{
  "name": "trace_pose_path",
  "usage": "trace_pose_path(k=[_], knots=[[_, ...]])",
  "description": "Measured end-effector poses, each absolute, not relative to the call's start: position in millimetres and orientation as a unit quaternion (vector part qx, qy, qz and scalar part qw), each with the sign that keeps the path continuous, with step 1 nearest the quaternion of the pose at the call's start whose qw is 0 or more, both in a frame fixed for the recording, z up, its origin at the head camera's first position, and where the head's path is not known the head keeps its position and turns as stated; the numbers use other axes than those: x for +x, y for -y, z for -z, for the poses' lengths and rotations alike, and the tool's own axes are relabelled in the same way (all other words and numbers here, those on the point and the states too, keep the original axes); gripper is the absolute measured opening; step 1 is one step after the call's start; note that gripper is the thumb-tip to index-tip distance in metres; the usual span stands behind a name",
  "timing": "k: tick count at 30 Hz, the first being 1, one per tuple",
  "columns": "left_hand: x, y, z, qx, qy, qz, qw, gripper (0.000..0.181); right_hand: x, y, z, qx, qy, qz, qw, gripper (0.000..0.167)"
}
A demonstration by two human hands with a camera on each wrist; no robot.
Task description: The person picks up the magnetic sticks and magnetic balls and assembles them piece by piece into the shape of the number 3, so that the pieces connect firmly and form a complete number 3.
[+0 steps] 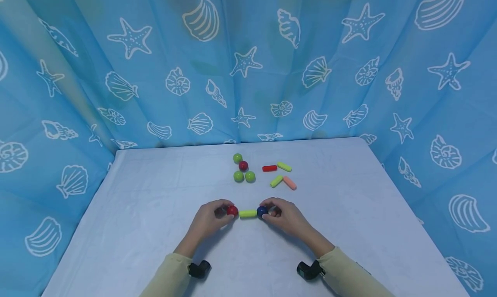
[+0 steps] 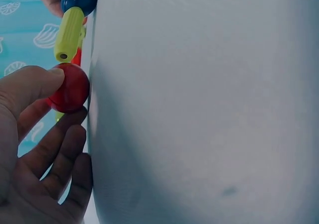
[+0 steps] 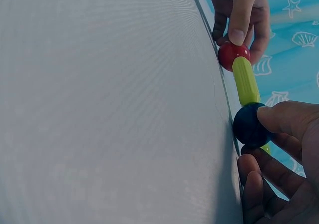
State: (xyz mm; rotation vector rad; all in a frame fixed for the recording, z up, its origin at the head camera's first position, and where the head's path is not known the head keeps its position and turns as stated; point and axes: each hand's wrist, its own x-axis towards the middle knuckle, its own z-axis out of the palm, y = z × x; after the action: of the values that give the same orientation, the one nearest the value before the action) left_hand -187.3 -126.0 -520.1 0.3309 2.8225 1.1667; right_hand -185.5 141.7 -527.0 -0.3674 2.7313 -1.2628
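My left hand (image 1: 212, 218) pinches a red ball (image 1: 232, 210) between thumb and fingers, low over the white table. My right hand (image 1: 286, 217) pinches a dark blue ball (image 1: 262, 211). Between the two balls lies a yellow-green rod (image 1: 248, 213), its right end against the blue ball. In the left wrist view the rod's near end (image 2: 65, 56) shows a small dark hole and sits close to the red ball (image 2: 72, 88); whether they touch I cannot tell. The right wrist view shows the rod (image 3: 245, 80) in line with the blue ball (image 3: 251, 125).
Farther back on the table (image 1: 155, 180) sit several green balls (image 1: 238, 176) around a dark red ball (image 1: 243, 165). Right of them lie a red rod (image 1: 269, 168), two yellow-green rods (image 1: 284, 166) and a salmon rod (image 1: 289, 183). A blue patterned curtain (image 1: 240, 94) hangs behind.
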Motion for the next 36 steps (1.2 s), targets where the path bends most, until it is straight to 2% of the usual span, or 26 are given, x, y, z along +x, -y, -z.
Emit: trace_pose_path(k=[36], knots=[[-182.3,126.3,519.6,0.123,-0.911,-0.391,0.042,0.031,-186.8,-141.0,527.1,-0.114,-0.902,0.412,0.064,0.031]])
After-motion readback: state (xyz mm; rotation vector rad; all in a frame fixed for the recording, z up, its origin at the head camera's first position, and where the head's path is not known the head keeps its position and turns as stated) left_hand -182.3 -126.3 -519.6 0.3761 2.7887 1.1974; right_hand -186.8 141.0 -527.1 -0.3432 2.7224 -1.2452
